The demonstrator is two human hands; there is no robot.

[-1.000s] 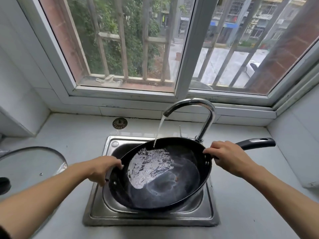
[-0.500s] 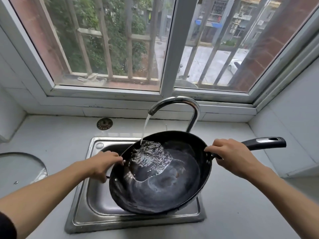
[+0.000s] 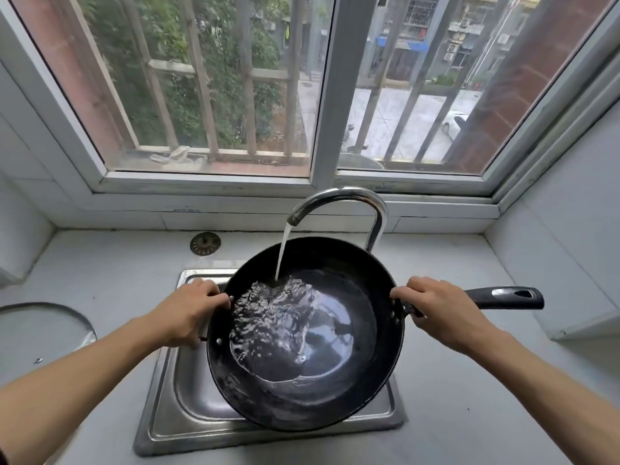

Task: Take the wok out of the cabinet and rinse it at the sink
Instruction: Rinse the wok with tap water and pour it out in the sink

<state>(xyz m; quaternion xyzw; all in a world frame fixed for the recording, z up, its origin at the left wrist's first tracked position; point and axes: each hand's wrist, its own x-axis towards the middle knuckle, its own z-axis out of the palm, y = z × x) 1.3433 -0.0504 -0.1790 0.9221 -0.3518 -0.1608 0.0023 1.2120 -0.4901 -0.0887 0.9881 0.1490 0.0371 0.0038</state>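
The black wok (image 3: pixel 352 380) hangs over the steel sink (image 3: pixel 167 414), tilted slightly toward me. Water runs from the curved chrome faucet (image 3: pixel 339 196) into the wok's left half and pools there. My left hand (image 3: pixel 188 313) grips the small helper handle on the wok's left rim. My right hand (image 3: pixel 439 313) is closed around the base of the long black handle (image 3: pixel 506 297), which points right.
A glass lid (image 3: pixel 40 333) lies on the grey counter at the left. A round drain strainer (image 3: pixel 205 243) sits on the counter behind the sink. The window sill runs along the back, a white tiled wall at each side.
The wok has come up and shifted right over the sink. The pool of water has spread across its left half. Both hands keep their hold.
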